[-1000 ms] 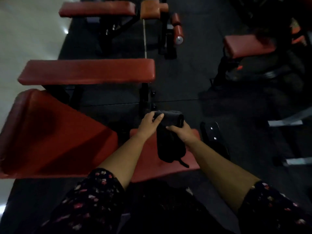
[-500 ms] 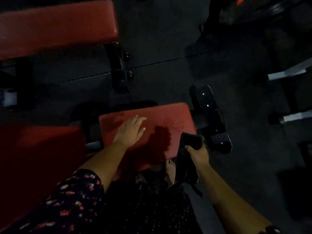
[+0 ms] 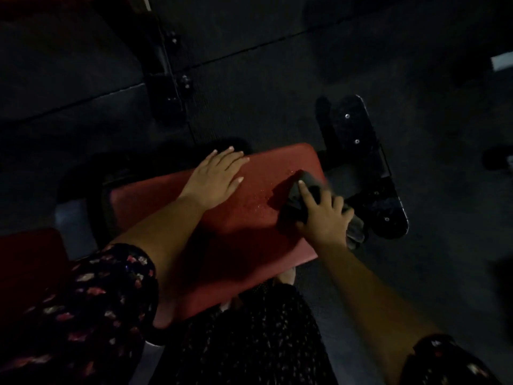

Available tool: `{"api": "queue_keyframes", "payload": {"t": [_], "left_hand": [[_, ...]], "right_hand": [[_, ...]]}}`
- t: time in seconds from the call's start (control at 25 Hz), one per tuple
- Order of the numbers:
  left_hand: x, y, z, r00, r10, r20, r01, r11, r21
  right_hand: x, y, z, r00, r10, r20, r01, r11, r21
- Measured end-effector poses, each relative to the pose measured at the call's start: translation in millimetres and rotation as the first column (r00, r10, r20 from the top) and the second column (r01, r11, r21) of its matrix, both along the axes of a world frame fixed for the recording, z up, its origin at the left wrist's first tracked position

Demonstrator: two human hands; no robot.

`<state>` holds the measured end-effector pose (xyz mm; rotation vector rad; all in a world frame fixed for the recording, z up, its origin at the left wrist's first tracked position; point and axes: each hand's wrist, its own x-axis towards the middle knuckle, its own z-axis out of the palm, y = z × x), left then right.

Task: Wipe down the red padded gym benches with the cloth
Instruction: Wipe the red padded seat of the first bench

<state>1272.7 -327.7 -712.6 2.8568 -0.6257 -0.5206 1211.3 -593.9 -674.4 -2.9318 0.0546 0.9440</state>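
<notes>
The dark cloth (image 3: 298, 201) is lying bunched on the right edge of the red bench pad (image 3: 236, 237), at centre right of the frame, with part of it hanging off toward the black foot plate (image 3: 369, 173). The risk, as I judge it, is the cloth sliding off that edge, or the droplets (image 3: 259, 200) just left of it being missed. The right hand (image 3: 324, 218) is pressing down on top of the cloth, fingers curled over it. The left hand (image 3: 216, 179) is resting flat, fingers straight, on the pad's upper edge.
</notes>
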Motion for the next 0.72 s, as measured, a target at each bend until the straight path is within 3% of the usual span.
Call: {"api": "queue_keyframes", "payload": {"t": [0.2, 0.36, 0.6, 0.72], "left_hand": [[3.7, 11.0, -44.8, 0.979, -0.202, -0.008, 0.202, 0.979, -0.026], [-0.3, 18.9, -70.7, 0.975, -0.182, 0.129, 0.199, 0.971, -0.132], [-0.9, 21.4, -74.9, 0.969, -0.178, 0.168, 0.206, 0.964, -0.167], [-0.2, 22.7, -77.5, 0.965, -0.182, 0.189, 0.215, 0.961, -0.173]], "right_hand": [[-23.2, -20.5, -29.4, 0.992, 0.069, 0.102, -0.07, 0.997, 0.011], [4.1, -13.3, -39.5, 0.986, 0.001, 0.164, 0.008, 0.998, -0.054], [67.1, 25.9, -41.5, 0.949, -0.255, 0.184, 0.259, 0.966, 0.0], [96.0, 40.8, -44.2, 0.965, -0.169, 0.199, 0.177, 0.984, -0.018]]}}
